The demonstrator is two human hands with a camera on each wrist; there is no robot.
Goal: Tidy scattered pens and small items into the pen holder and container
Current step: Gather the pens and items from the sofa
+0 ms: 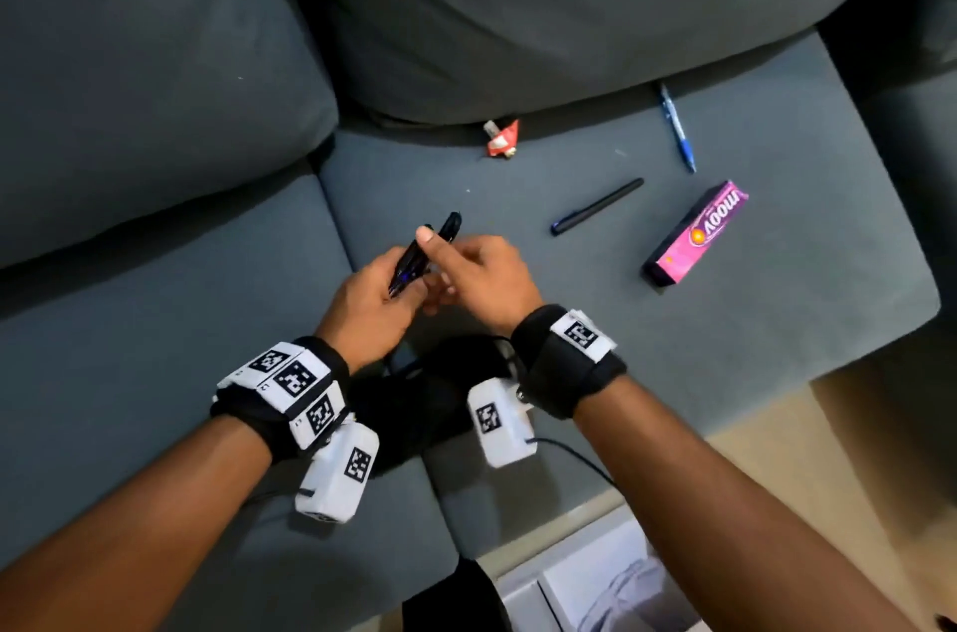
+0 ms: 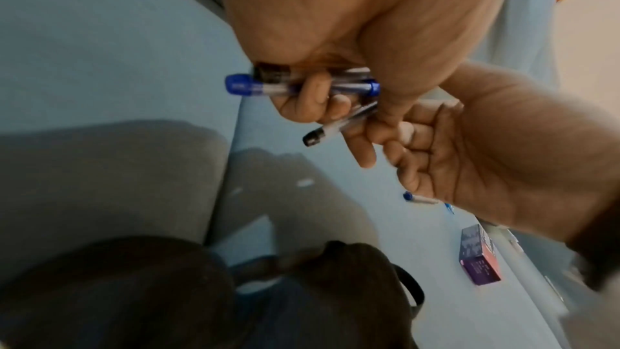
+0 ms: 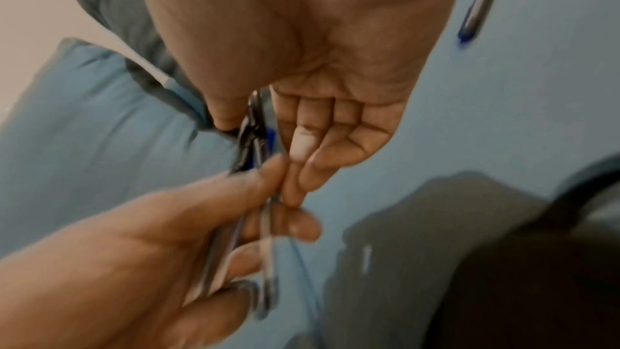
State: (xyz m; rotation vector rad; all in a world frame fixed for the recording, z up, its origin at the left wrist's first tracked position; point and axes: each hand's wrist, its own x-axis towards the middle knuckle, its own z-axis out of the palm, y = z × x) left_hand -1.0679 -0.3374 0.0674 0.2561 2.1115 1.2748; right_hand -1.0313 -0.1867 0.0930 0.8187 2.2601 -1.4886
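Observation:
My left hand [image 1: 378, 295] grips a bundle of pens [image 1: 414, 258] above the grey sofa seat [image 1: 777, 300]; its curled fingers wrap the blue-capped and black-capped pens [image 2: 255, 86] in the left wrist view. My right hand [image 1: 466, 269] meets it from the right, thumb on top of the bundle and fingers curled beneath, pinching the pens [image 3: 250, 139]. On the seat lie a black pen [image 1: 595, 206], a blue pen [image 1: 677, 129], a pink box [image 1: 694, 238] and a red-and-white wrapper [image 1: 502, 139]. A dark pouch-like object [image 1: 430, 388] sits under my wrists, mostly hidden.
Large grey back cushions [image 1: 518, 10] rise behind the seat, and another cushion [image 1: 129, 87] at the left. The seat's front edge drops to a beige floor [image 1: 854, 424] at the lower right. A white box [image 1: 595, 590] stands below the seat edge.

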